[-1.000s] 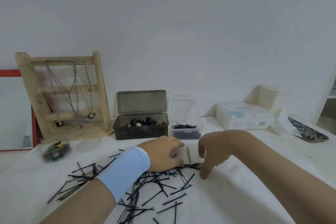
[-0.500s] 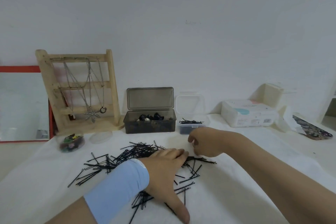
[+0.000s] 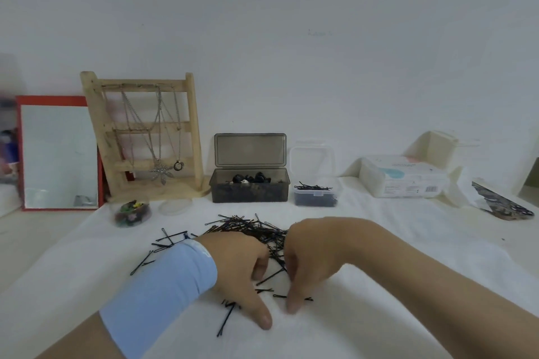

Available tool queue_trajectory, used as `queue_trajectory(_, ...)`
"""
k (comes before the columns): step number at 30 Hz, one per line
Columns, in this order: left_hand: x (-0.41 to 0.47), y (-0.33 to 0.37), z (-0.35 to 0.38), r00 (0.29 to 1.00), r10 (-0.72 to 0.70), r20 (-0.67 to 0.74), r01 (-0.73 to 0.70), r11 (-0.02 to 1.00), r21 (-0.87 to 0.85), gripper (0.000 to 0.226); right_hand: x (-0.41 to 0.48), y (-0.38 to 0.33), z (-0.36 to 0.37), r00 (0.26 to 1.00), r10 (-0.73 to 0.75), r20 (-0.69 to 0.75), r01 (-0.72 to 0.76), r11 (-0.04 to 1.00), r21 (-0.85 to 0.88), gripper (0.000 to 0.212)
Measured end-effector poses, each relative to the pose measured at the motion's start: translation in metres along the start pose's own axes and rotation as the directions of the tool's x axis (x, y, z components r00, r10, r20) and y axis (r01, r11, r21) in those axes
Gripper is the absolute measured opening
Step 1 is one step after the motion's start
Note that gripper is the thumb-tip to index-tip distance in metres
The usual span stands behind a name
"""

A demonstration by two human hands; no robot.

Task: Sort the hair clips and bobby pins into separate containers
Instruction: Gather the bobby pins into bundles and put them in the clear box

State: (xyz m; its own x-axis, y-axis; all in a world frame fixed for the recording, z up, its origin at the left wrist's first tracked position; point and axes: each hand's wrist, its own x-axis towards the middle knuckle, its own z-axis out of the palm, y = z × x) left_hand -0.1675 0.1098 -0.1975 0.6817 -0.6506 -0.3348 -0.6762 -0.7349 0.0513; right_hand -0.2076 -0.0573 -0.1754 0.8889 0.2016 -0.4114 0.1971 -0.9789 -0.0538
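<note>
Left hand point(image 3: 239, 268) and right hand point(image 3: 312, 253) palm-down, fingers curled, thumbs spread, cupping the bobby pins point(image 3: 250, 227) pile on table point(image 3: 379, 285).

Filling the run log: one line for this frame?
step: gathering pins | hands: left, right cupped around pin pile on cloth | clear box: some pins | dark box: clips

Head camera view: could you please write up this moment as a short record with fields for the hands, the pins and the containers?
left hand: palm down on the pin pile, light blue wristband
right hand: curled over the pile, fingertips on the cloth; grip cannot be told
bobby pins: loose black heap on the white cloth, between and behind both hands
dark box: lid open, dark clips inside
clear box: lid open, bobby pins inside
round tub: colourful clips, lid off beside it
</note>
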Motion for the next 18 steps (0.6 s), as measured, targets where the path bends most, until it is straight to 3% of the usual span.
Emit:
queue_trajectory(5,-0.004,-0.015,0.000,0.998,0.052,0.018,-0.050,0.992,-0.119,0.030,0.019,-0.002,-0.003,0.996,-0.090,-0.018,0.089,0.995,-0.042,0.022)
queue_trajectory(10,0.016,-0.027,0.000,0.975,0.001,-0.222,-0.042,0.983,-0.177,0.025,0.039,0.014,-0.007,0.964,0.030,-0.266,-0.075,0.984,-0.160,0.018)
queue_trajectory(13,0.020,-0.040,-0.006,0.955,-0.059,-0.290,-0.008,0.974,-0.227,0.023,0.046,0.011,-0.015,0.934,0.056,-0.353,-0.116,0.982,-0.149,0.017)
queue_trajectory(15,0.011,-0.050,-0.010,0.955,-0.125,-0.270,0.080,0.982,-0.173,0.047,0.047,0.002,-0.021,0.934,-0.012,-0.357,-0.026,0.994,-0.102,0.026)
queue_trajectory(18,-0.011,-0.066,-0.015,0.920,-0.390,0.039,0.387,0.920,0.063,0.122,0.052,-0.020,-0.019,0.953,-0.191,-0.236,0.186,0.982,-0.045,0.075)
